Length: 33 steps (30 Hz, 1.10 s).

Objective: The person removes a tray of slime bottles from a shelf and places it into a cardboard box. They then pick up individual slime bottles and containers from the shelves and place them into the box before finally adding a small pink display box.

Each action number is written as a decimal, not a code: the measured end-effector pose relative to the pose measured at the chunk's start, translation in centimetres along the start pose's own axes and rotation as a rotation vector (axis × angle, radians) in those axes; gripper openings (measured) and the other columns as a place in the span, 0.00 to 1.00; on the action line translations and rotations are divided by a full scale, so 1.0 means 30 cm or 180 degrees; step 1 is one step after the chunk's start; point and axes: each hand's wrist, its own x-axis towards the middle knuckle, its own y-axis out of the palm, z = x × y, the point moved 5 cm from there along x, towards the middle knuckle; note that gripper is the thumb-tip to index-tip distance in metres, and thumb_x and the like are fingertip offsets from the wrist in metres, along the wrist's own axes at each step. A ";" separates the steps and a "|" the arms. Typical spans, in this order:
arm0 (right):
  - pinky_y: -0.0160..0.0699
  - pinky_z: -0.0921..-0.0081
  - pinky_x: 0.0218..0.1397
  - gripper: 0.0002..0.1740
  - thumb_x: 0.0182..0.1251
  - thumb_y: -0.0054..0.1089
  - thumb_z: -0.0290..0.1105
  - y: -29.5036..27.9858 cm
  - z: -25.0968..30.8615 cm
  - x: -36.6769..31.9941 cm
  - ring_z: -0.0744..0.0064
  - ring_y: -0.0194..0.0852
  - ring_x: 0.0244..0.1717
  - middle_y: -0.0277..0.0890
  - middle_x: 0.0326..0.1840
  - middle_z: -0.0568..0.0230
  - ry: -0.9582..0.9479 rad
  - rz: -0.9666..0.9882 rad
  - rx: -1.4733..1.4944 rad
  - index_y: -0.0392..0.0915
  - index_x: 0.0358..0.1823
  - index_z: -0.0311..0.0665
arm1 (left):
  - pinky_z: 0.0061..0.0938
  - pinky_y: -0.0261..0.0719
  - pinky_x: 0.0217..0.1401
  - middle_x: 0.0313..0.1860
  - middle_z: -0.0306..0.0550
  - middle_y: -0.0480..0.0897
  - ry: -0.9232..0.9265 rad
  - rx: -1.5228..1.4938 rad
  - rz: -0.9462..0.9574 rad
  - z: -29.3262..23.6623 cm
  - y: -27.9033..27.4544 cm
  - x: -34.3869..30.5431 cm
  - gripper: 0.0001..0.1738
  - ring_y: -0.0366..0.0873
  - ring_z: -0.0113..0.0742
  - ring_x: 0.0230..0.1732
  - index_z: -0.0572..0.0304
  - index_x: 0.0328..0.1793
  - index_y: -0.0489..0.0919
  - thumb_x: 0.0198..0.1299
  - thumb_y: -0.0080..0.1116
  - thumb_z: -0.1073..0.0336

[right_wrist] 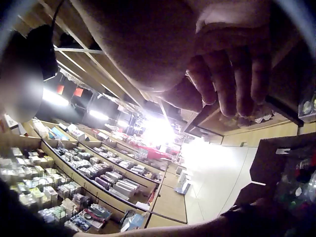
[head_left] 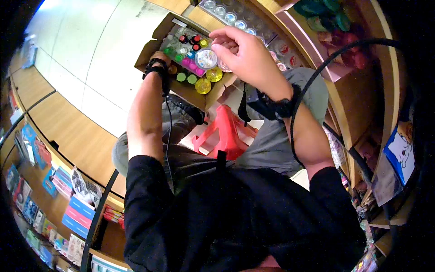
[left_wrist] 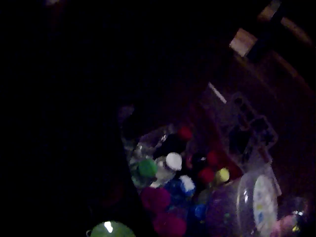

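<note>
A cardboard box holds bottles and tubs with coloured caps. My left hand is at the box's left side, its fingers mostly hidden; what they hold I cannot tell. Over the box's right side is my right hand, fingers loosely bent with nothing visible between them in the right wrist view. Beside its fingertips in the head view lies a round clear tub with a patterned white lid. Yellow round containers, green caps and magenta caps lie lower in the box. The left wrist view is very dark.
A red plastic stool stands between the person's knees. Shelves with rows of clear-lidded cups run along the right. Low wooden shelving with packaged goods curves along the left. A black cable loops past the right arm.
</note>
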 end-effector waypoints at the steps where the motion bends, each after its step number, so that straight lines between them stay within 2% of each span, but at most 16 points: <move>1: 0.77 0.72 0.38 0.14 0.58 0.56 0.32 0.001 -0.006 0.001 0.64 0.80 0.34 0.79 0.34 0.53 -0.0023 0.0000 -0.0004 0.75 0.43 0.32 | 0.36 0.75 0.50 0.46 0.54 0.80 0.0092 0.0021 -0.0011 -0.008 -0.028 -0.022 0.17 0.77 0.49 0.50 0.61 0.49 0.78 0.57 0.50 0.59; 6: 0.77 0.73 0.42 0.16 0.57 0.56 0.33 -0.025 0.007 0.013 0.64 0.80 0.36 0.80 0.36 0.52 -0.0320 -0.0158 -0.0355 0.75 0.45 0.32 | 0.36 0.76 0.49 0.43 0.55 0.82 0.0847 -0.0695 -0.0496 -0.021 -0.308 -0.205 0.17 0.78 0.50 0.48 0.62 0.47 0.79 0.58 0.49 0.59; 8: 0.76 0.75 0.43 0.17 0.57 0.57 0.34 -0.058 0.029 0.004 0.67 0.79 0.37 0.80 0.37 0.54 -0.0487 -0.0186 -0.0330 0.75 0.45 0.31 | 0.25 0.78 0.42 0.44 0.50 0.82 0.1307 -0.1907 -0.0816 0.043 -0.456 -0.317 0.19 0.80 0.35 0.40 0.66 0.53 0.75 0.65 0.44 0.60; 11: 0.75 0.77 0.45 0.16 0.59 0.58 0.32 -0.158 0.066 -0.059 0.75 0.76 0.39 0.79 0.38 0.59 -0.0680 -0.0368 -0.0064 0.75 0.46 0.30 | 0.24 0.73 0.55 0.50 0.53 0.79 0.1912 -0.3721 -0.1131 0.109 -0.659 -0.857 0.24 0.77 0.37 0.50 0.66 0.61 0.69 0.66 0.44 0.57; 14: 0.74 0.79 0.41 0.15 0.60 0.57 0.32 -0.252 0.060 -0.136 0.78 0.74 0.36 0.78 0.36 0.63 -0.0516 -0.0482 -0.0198 0.75 0.46 0.31 | 0.26 0.73 0.55 0.55 0.56 0.76 0.1955 -0.4924 -0.1141 0.226 -0.602 -0.982 0.24 0.75 0.38 0.53 0.68 0.62 0.68 0.66 0.42 0.58; 15: 0.74 0.82 0.43 0.14 0.63 0.55 0.30 -0.249 0.087 -0.149 0.81 0.74 0.37 0.78 0.38 0.66 -0.0507 -0.0465 -0.0486 0.74 0.48 0.32 | 0.26 0.73 0.54 0.54 0.55 0.76 0.2163 -0.4903 -0.1102 0.242 -0.604 -0.997 0.24 0.76 0.37 0.50 0.68 0.62 0.67 0.66 0.42 0.58; 16: 0.74 0.82 0.41 0.15 0.62 0.57 0.32 -0.314 0.085 -0.208 0.82 0.73 0.36 0.78 0.37 0.67 -0.0168 -0.0555 -0.0744 0.74 0.49 0.33 | 0.22 0.73 0.50 0.54 0.53 0.77 0.1645 -0.5177 -0.1268 0.289 -0.508 -0.943 0.23 0.76 0.33 0.46 0.66 0.62 0.68 0.66 0.42 0.58; 18: 0.74 0.81 0.41 0.16 0.61 0.58 0.32 -0.351 0.098 -0.246 0.81 0.73 0.37 0.78 0.37 0.67 -0.0294 -0.0686 -0.0700 0.75 0.48 0.33 | 0.16 0.74 0.39 0.47 0.49 0.80 0.1455 -0.5324 -0.1374 0.304 -0.490 -0.954 0.19 0.77 0.26 0.38 0.64 0.59 0.71 0.66 0.44 0.62; 19: 0.74 0.80 0.40 0.15 0.60 0.58 0.32 -0.422 0.097 -0.298 0.80 0.74 0.37 0.77 0.38 0.65 -0.0233 -0.0922 -0.1333 0.75 0.47 0.32 | 0.15 0.74 0.38 0.47 0.49 0.81 0.1683 -0.5316 -0.1385 0.249 -0.485 -0.956 0.19 0.77 0.25 0.37 0.64 0.58 0.72 0.66 0.44 0.63; 20: 0.74 0.73 0.43 0.18 0.56 0.60 0.35 -0.459 0.098 -0.332 0.67 0.77 0.37 0.78 0.35 0.56 -0.0387 -0.1190 -0.1368 0.76 0.45 0.30 | 0.14 0.73 0.36 0.46 0.48 0.81 0.1921 -0.5225 -0.1473 0.248 -0.518 -0.983 0.18 0.77 0.24 0.37 0.64 0.58 0.72 0.66 0.45 0.63; 21: 0.74 0.72 0.44 0.19 0.56 0.60 0.35 -0.484 0.030 -0.345 0.64 0.76 0.38 0.77 0.37 0.54 -0.0247 -0.1329 -0.1590 0.75 0.45 0.30 | 0.13 0.72 0.35 0.45 0.47 0.82 0.1884 -0.5260 -0.1469 0.238 -0.516 -0.977 0.17 0.77 0.24 0.35 0.64 0.57 0.73 0.65 0.45 0.64; 25: 0.74 0.72 0.47 0.22 0.54 0.60 0.34 -0.582 0.117 -0.456 0.64 0.77 0.39 0.77 0.41 0.53 -0.0187 -0.2068 -0.2700 0.73 0.50 0.31 | 0.14 0.72 0.34 0.42 0.46 0.82 0.2078 -0.5260 -0.1180 0.199 -0.497 -0.964 0.17 0.77 0.24 0.34 0.64 0.56 0.73 0.64 0.45 0.65; 26: 0.73 0.68 0.50 0.23 0.53 0.59 0.32 -0.608 0.106 -0.464 0.56 0.77 0.43 0.77 0.43 0.47 -0.0199 -0.2328 -0.2570 0.72 0.51 0.31 | 0.14 0.72 0.35 0.42 0.46 0.83 0.2097 -0.5226 -0.1158 0.197 -0.494 -0.951 0.17 0.77 0.24 0.34 0.64 0.55 0.74 0.64 0.45 0.65; 29: 0.72 0.63 0.51 0.24 0.54 0.57 0.34 -0.629 0.152 -0.409 0.49 0.75 0.47 0.75 0.45 0.43 -0.0540 -0.2206 -0.2897 0.70 0.53 0.34 | 0.16 0.72 0.36 0.42 0.45 0.82 0.2167 -0.4989 -0.1159 0.173 -0.504 -0.952 0.17 0.76 0.25 0.35 0.62 0.55 0.74 0.64 0.44 0.64; 32: 0.70 0.59 0.52 0.26 0.57 0.52 0.38 -0.619 0.145 -0.302 0.43 0.71 0.50 0.75 0.45 0.42 0.0707 -0.1640 -0.3187 0.66 0.58 0.43 | 0.16 0.72 0.37 0.42 0.44 0.82 0.2245 -0.4951 -0.1095 0.150 -0.501 -0.965 0.17 0.76 0.25 0.36 0.61 0.55 0.74 0.64 0.45 0.64; 33: 0.70 0.60 0.52 0.23 0.58 0.53 0.39 -0.643 0.103 -0.267 0.44 0.71 0.50 0.75 0.45 0.44 0.0636 -0.1668 -0.3167 0.67 0.56 0.43 | 0.16 0.72 0.37 0.41 0.44 0.82 0.2174 -0.4942 -0.1188 0.143 -0.505 -0.989 0.17 0.76 0.25 0.34 0.62 0.54 0.75 0.63 0.46 0.64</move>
